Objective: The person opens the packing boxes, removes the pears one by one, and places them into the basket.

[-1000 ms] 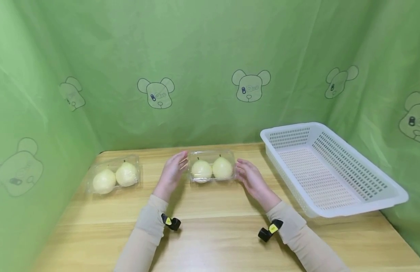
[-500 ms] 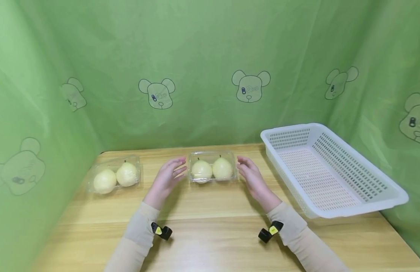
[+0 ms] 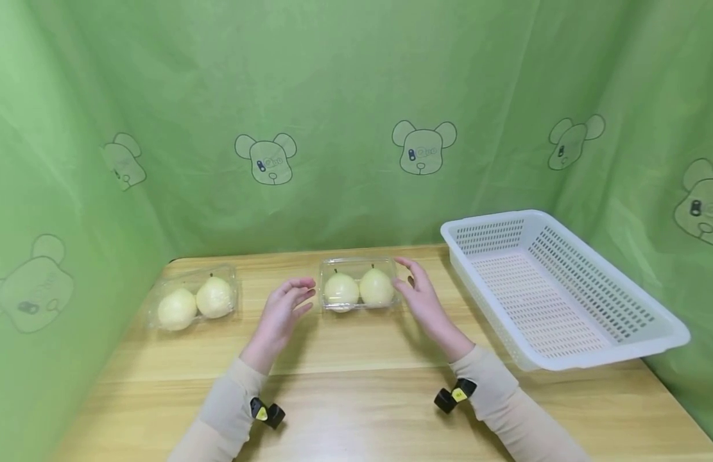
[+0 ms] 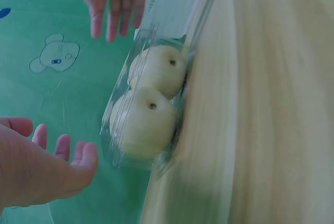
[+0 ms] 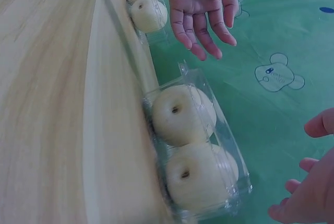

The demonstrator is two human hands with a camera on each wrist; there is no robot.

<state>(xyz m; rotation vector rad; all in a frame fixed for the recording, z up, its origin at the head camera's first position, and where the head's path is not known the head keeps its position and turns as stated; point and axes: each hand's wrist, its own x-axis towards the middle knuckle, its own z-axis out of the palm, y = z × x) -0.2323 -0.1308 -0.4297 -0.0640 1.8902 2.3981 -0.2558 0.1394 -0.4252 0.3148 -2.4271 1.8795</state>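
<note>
Left hand (image 3: 278, 317): fingers loosely bent, holding nothing, with a gap to the near end of the pear box.
Right hand (image 3: 428, 308): thumb and fingers parted, gripping nothing, just beside the opposite end; you can't tell contact for sure.
Pear box (image 3: 354, 267): on the bench (image 3: 344, 398) between your hands, two pears (image 3: 377, 287) inside; best to press evenly, low on both ends, as clear plastic may flex.
White basket (image 3: 535, 301): right of your right hand; its raised rim could catch your sleeve (image 3: 495, 391).
Second pear box (image 3: 185, 277): left of your left hand, well apart.
Green curtain (image 3: 344, 212): beyond both hands.
</note>
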